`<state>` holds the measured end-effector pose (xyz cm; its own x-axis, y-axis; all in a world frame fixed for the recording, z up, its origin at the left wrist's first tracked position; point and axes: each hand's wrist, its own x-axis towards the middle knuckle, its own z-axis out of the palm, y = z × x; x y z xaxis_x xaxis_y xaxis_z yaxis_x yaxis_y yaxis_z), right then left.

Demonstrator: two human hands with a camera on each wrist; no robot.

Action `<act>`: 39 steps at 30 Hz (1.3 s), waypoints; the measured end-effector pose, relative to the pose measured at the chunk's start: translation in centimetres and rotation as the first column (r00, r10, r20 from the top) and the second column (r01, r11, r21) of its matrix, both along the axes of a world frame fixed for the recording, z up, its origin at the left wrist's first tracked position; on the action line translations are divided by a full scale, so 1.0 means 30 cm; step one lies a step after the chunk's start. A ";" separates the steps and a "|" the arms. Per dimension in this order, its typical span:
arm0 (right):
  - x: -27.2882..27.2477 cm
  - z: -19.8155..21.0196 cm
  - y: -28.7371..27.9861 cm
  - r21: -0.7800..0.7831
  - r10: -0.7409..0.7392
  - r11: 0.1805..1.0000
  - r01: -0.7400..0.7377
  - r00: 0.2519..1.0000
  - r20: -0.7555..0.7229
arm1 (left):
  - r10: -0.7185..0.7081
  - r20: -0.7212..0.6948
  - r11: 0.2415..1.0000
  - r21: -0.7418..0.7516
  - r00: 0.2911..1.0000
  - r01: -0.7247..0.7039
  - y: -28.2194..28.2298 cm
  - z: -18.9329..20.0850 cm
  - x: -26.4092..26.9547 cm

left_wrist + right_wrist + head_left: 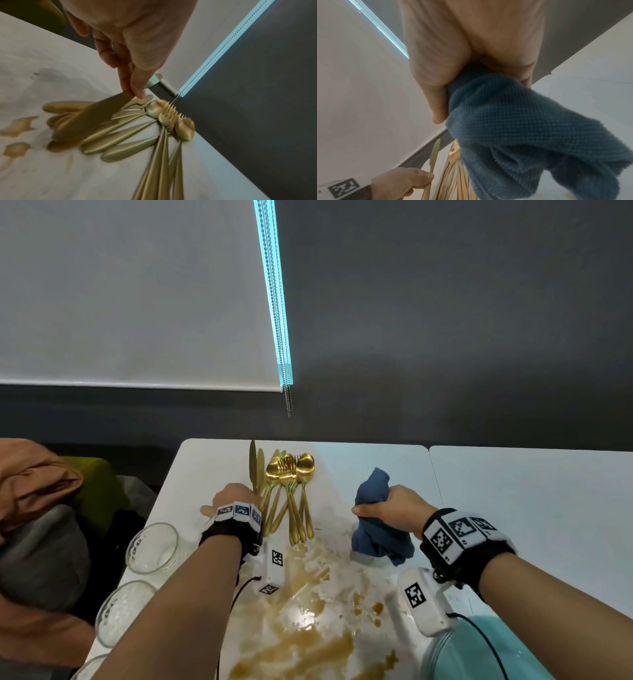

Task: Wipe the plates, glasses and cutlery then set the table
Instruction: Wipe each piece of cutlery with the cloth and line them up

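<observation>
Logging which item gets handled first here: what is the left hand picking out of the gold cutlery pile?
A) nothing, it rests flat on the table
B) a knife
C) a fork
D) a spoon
B: the left hand pinches a gold knife and holds it blade up beside the cutlery pile, while the right hand grips the blue cloth.

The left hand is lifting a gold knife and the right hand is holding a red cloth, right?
Not quite. The cloth is blue, not red; the head and right wrist views both show it bunched in the right hand. The rest holds: the left hand is pinching a gold knife above the other cutlery.
</observation>
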<state>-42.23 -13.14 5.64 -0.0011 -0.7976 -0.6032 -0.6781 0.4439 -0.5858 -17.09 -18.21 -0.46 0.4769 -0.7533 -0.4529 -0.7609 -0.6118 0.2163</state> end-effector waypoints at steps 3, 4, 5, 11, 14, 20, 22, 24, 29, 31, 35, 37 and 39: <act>-0.017 -0.007 -0.002 0.017 -0.018 1.000 0.018 1.000 -0.008 | -0.072 0.122 0.997 0.034 0.990 0.069 0.000 -0.046 -0.012; -0.020 -0.012 -0.002 0.022 -0.028 0.999 0.028 1.000 -0.002 | -0.077 0.132 0.997 0.031 0.988 0.073 -0.003 -0.065 -0.014; -0.023 -0.016 -0.002 0.028 -0.038 0.999 0.037 0.999 0.006 | -0.076 0.131 0.997 0.030 0.988 0.073 -0.006 -0.075 -0.019; -0.037 -0.043 0.002 0.073 -0.120 0.991 0.112 0.986 0.114 | -0.066 0.133 0.997 0.038 0.989 0.061 -0.006 -0.120 -0.027; -0.044 -0.044 0.014 0.095 -0.201 0.978 0.184 0.955 0.218 | -0.044 0.110 0.999 0.000 0.993 0.045 0.004 -0.098 -0.024; -0.053 0.002 0.066 0.178 -0.368 0.929 0.325 0.752 0.547 | -0.134 -0.139 0.980 -0.164 0.981 0.110 0.061 0.029 -0.148; -0.047 0.022 0.086 0.210 -0.450 0.888 0.409 0.676 0.584 | -0.294 -0.318 0.938 -0.277 0.901 0.208 0.109 0.101 -0.219; -0.041 0.046 0.113 0.234 -0.518 0.846 0.479 0.633 0.576 | -0.425 -0.420 0.884 -0.381 0.802 0.270 0.167 0.166 -0.291; -0.029 0.113 0.212 0.242 -0.550 0.821 0.518 0.601 0.579 | -0.544 -0.480 0.839 -0.304 0.688 0.451 0.307 0.229 -0.421; -0.035 0.134 0.259 0.220 -0.551 0.816 0.534 0.603 0.577 | -0.548 -0.535 0.836 -0.346 0.642 0.425 0.356 0.243 -0.445; -0.068 0.155 0.369 0.131 -0.476 0.866 0.482 0.714 0.514 | -0.524 -0.648 0.849 -0.448 0.553 0.280 0.441 0.272 -0.467; -0.091 0.163 0.423 0.085 -0.441 0.885 0.459 0.762 0.475 | -0.529 -0.662 0.846 -0.462 0.531 0.267 0.471 0.288 -0.474; -0.115 0.172 0.473 0.034 -0.412 0.896 0.442 0.803 0.431 | -0.525 -0.684 0.849 -0.463 0.506 0.255 0.493 0.303 -0.479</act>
<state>-45.67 1.06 10.81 -0.1122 -0.8132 -0.5710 -0.1133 0.5814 -0.8057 -31.47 -3.41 8.64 -0.3236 -0.9171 -0.2330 -0.3628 -0.1072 0.9257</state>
